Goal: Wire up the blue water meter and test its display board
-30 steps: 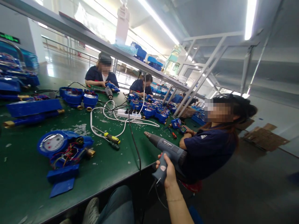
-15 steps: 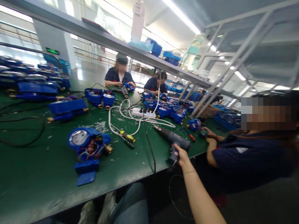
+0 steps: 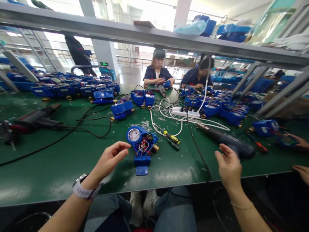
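A blue water meter [image 3: 135, 135] lies on the green bench in front of me, its round dial facing up. Coloured wires show in its uncovered compartment, and a blue flap hangs toward the bench's front. Just left of the meter is my left hand [image 3: 112, 159], fingers loosely curved and apart from the thumb, holding nothing. My right hand [image 3: 229, 166] hovers by the dark heat gun [image 3: 224, 138], thumb and fingers apart and empty. The heat gun lies on the bench with its nozzle to the left. A yellow-and-black screwdriver [image 3: 172, 138] rests right of the meter.
A white power strip [image 3: 184, 112] with cables lies behind the screwdriver. Another heat gun [image 3: 36, 119] is at the left. Several blue meters [image 3: 79, 87] crowd the back. An orange-handled tool [image 3: 261, 147] lies at the right near a co-worker's hand [image 3: 298, 141]. A shelf [image 3: 120, 30] spans overhead.
My right hand has let go of the heat gun, which now lies on the bench. My left hand has come into view beside the meter. The view has turned left.
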Tool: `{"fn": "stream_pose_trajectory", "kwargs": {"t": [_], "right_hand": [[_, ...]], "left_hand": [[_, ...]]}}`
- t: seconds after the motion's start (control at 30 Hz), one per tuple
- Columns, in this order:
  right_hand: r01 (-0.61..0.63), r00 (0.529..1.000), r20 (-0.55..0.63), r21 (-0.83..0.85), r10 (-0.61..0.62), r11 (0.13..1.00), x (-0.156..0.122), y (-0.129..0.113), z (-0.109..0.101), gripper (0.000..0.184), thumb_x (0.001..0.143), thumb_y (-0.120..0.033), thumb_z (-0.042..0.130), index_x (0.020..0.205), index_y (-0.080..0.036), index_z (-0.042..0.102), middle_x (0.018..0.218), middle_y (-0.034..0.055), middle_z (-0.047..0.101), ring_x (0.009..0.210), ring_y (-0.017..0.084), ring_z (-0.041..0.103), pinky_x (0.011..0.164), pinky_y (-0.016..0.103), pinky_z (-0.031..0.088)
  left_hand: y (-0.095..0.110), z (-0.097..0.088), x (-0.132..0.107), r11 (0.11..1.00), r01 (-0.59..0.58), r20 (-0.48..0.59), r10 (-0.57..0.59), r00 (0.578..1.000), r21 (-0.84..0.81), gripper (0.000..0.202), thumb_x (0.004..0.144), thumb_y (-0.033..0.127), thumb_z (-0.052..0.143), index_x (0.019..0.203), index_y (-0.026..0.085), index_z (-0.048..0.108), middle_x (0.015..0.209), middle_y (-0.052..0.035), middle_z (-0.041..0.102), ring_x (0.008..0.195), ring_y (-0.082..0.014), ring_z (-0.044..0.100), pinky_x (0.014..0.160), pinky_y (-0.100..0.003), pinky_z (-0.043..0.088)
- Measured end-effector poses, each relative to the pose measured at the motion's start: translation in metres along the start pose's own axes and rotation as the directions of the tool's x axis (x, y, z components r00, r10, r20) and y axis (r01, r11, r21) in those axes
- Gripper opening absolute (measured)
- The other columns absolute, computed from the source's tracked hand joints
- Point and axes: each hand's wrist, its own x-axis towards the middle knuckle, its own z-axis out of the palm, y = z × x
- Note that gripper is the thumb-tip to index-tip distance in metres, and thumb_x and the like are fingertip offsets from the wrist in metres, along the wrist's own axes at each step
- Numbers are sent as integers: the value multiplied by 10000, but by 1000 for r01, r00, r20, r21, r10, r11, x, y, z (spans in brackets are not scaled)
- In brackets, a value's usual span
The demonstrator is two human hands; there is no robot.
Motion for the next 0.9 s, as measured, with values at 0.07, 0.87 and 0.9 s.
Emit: {"fn": "stream_pose_trajectory", "kwargs": {"t": [0.07,0.87,0.9], "right_hand": [[34,984,171,91,-49,995,-31,-30,20,413,858,-401,602,1212,-189,582,1173,129,615,1058,260,602,926,460,483],[281,852,410,163,-324,946,-145,-145,168,219,890,-281,583,1084,-264,683,1329,96,511,1227,305,439,1036,546,356],[252,859,414,171,-302,952,-146,-146,169,205,890,-289,587,1066,-268,691,1307,92,526,1217,299,448,1033,530,362]], "left_hand": [[-15,5,18,996,-81,-91,85,992,46,290,861,383,574,1038,158,618,732,2,554,630,-126,496,577,-227,412],[-41,25,11,960,-221,189,188,964,173,177,888,280,532,870,144,644,722,-34,628,598,-129,518,578,-232,400],[-41,25,11,962,-222,192,191,963,156,174,885,277,537,888,144,650,739,-38,640,606,-131,526,582,-233,404]]}}
